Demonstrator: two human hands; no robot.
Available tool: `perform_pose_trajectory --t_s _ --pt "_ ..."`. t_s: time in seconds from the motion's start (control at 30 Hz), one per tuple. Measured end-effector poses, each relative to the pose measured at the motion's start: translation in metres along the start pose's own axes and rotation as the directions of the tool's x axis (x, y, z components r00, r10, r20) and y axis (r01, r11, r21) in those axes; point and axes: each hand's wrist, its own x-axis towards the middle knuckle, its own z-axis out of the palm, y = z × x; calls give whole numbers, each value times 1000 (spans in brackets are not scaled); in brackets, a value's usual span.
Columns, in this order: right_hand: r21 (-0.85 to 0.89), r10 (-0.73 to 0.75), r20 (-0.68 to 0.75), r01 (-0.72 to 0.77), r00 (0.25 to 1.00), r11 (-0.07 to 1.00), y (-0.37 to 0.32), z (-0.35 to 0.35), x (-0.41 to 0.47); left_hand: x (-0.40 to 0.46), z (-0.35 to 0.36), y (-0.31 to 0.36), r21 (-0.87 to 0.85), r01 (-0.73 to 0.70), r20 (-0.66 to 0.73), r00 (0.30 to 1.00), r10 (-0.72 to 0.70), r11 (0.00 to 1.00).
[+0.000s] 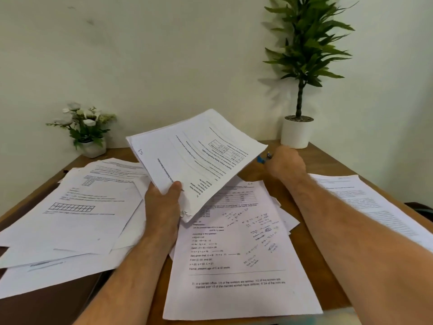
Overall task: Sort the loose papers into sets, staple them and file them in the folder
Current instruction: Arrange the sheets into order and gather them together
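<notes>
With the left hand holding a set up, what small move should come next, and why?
Probably close the right hand on the blue object, likely the stapler, and bring it to the set of papers that the left hand pinches above the table, whose worn corner looks unstapled.

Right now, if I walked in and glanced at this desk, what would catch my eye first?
Probably the stack of printed pages held up over the middle of the wooden desk, pinched by the left hand. Loose papers are spread all around beneath it. Farther back, the right hand closes on a small blue object near the tall potted plant.
</notes>
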Motion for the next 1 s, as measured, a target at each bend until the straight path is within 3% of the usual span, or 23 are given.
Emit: perform_pose_trajectory --t_s 0.13,0.27,0.33,0.4,0.43,0.5,0.53,0.57,0.63,0.77,0.83,0.9,1.0 --pt "-127 -30 58 37 998 991 -1 18 7 2 2 -2 0 20 21 1000 -20 1000" --pt "-149 -19 67 29 998 988 3 28 10 2 2 -2 -17 41 23 999 -40 999" --pt "-55 -18 -16 17 1000 998 3 23 13 2 2 -1 -32 52 32 998 -51 998" --pt "251 14 -93 10 996 968 0 11 13 -1 2 2 -60 64 50 997 -61 996" --pt "481 71 -78 -25 994 877 -3 2 13 -2 2 4 -76 77 61 996 -72 994" --pt "863 177 93 -168 980 476 -13 -21 1 -6 0 8 -103 88 85 993 -80 991" --pt "926 175 181 -227 968 300 -15 -34 -7 -8 -2 12 -105 78 96 993 -68 991" --pt "937 136 244 -269 960 222 -14 -48 -14 -11 -3 16 -92 60 103 993 -50 994" --pt "908 -2 353 -342 936 243 -5 -76 -25 -14 -8 24 -43 39 122 992 -34 998" --pt "800 -178 479 -343 860 493 27 -117 -44 -20 -12 49 -40 115 310 946 -97 993" --pt "759 -108 455 -321 884 566 40 -129 -55 -24 -6 62 -21 226 430 882 -195 974" --pt "716 12 307 -240 951 655 55 -136 -66 -32 8 71 -9 349 505 810 -297 937" --pt "774 89 204 -216 975 595 81 -144 -88 -52 36 76 -226 489 531 787 -314 843"
